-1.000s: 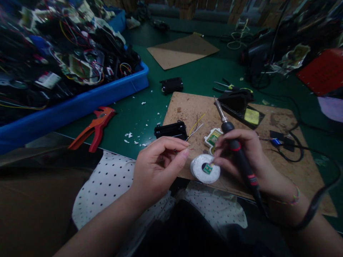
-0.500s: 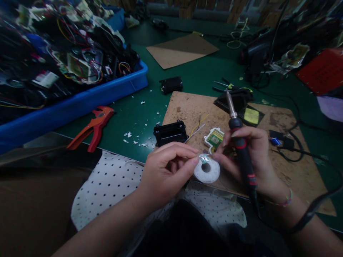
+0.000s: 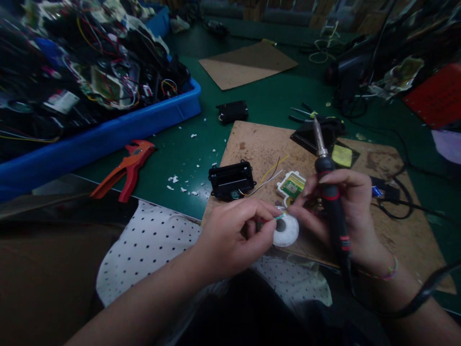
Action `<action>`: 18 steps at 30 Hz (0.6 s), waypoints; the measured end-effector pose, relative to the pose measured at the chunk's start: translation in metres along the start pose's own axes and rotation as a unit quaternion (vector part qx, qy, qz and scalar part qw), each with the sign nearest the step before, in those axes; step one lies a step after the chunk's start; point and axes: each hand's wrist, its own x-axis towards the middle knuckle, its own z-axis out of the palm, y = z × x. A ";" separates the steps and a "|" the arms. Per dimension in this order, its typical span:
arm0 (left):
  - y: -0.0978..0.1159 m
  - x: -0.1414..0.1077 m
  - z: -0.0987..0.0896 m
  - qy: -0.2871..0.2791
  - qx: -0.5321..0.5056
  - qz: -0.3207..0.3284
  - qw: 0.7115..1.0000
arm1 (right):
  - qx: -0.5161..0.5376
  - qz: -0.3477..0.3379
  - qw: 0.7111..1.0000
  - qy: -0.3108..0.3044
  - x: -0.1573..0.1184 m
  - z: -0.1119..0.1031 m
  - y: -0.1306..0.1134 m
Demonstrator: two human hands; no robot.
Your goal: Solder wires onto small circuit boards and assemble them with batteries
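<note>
My left hand (image 3: pixel 239 233) pinches a small green circuit board (image 3: pixel 279 217) between thumb and fingers, over a white ring-shaped spool (image 3: pixel 289 234). In my right hand (image 3: pixel 355 218) is a soldering iron (image 3: pixel 330 194), its metal tip pointing up and away from the board. The thumb and a fingertip of that same hand meet at the board's right end, on something too small to make out. Just beyond the fingers lies a white-edged housing (image 3: pixel 292 185) with a green board inside. An open black case (image 3: pixel 232 180) with yellow, white and dark wires (image 3: pixel 268 175) sits left of it.
A brown work board (image 3: pixel 259 144) lies on the green table. Red-orange cutters (image 3: pixel 127 168) and white scraps (image 3: pixel 175 179) are at left, beside a blue bin (image 3: pixel 173 113) of parts. A yellow sponge (image 3: pixel 342 155), pliers (image 3: pixel 306 115) and a black module (image 3: pixel 233 111) lie farther back.
My left hand has shifted slightly right, and the small circuit board has turned to show its edge. The soldering iron has moved a little right with my right hand.
</note>
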 end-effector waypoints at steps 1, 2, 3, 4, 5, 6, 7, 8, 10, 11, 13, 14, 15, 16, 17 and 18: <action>0.000 0.000 0.000 0.001 0.000 -0.004 1.000 | 0.001 -0.002 1.000 -0.001 0.000 0.000 0.000; 0.000 0.000 0.000 0.003 0.000 -0.004 1.000 | 0.000 -0.003 1.000 -0.003 0.000 0.000 0.001; 0.000 -0.001 0.000 0.004 -0.001 -0.001 1.000 | -0.001 -0.003 1.000 -0.003 0.000 0.000 0.001; 0.000 -0.001 0.000 0.006 -0.002 0.004 1.000 | -0.003 -0.002 1.000 -0.002 0.000 -0.001 0.002; -0.001 -0.001 0.001 0.007 -0.003 0.006 1.000 | -0.005 -0.001 1.000 0.000 0.000 -0.001 0.003; -0.001 -0.001 0.001 0.008 -0.002 0.007 1.000 | -0.008 0.000 1.000 0.001 -0.001 -0.002 0.004; -0.001 -0.001 0.001 0.009 -0.001 0.005 1.000 | -0.011 -0.002 1.000 0.001 -0.001 -0.002 0.004; -0.002 -0.001 0.001 0.010 0.002 0.004 1.000 | -0.013 -0.003 1.000 0.002 -0.001 -0.001 0.004; -0.002 0.000 0.001 0.011 0.007 0.000 1.000 | -0.020 -0.004 1.000 0.002 0.000 0.000 0.003; -0.002 0.000 0.001 0.012 0.007 0.001 1.000 | -0.026 -0.006 1.000 0.009 0.000 0.001 0.002; -0.002 0.001 0.000 0.012 0.002 0.003 1.000 | -0.047 -0.012 0.998 0.041 0.002 0.001 -0.001; -0.002 0.001 0.000 0.012 -0.003 0.003 1.000 | -0.062 -0.014 0.996 0.066 0.002 -0.001 -0.003; -0.002 0.001 0.000 0.012 -0.009 0.002 1.000 | -0.076 -0.016 0.993 0.093 0.001 -0.004 -0.005; -0.002 0.002 0.000 0.012 -0.016 -0.001 1.000 | -0.086 -0.017 0.989 0.117 0.000 -0.008 -0.007; -0.002 0.002 0.000 0.012 -0.023 -0.006 1.000 | -0.092 -0.014 0.986 0.136 -0.003 -0.014 -0.008; -0.002 0.002 0.000 0.011 -0.031 -0.013 0.999 | -0.093 -0.009 0.984 0.150 -0.006 -0.022 -0.008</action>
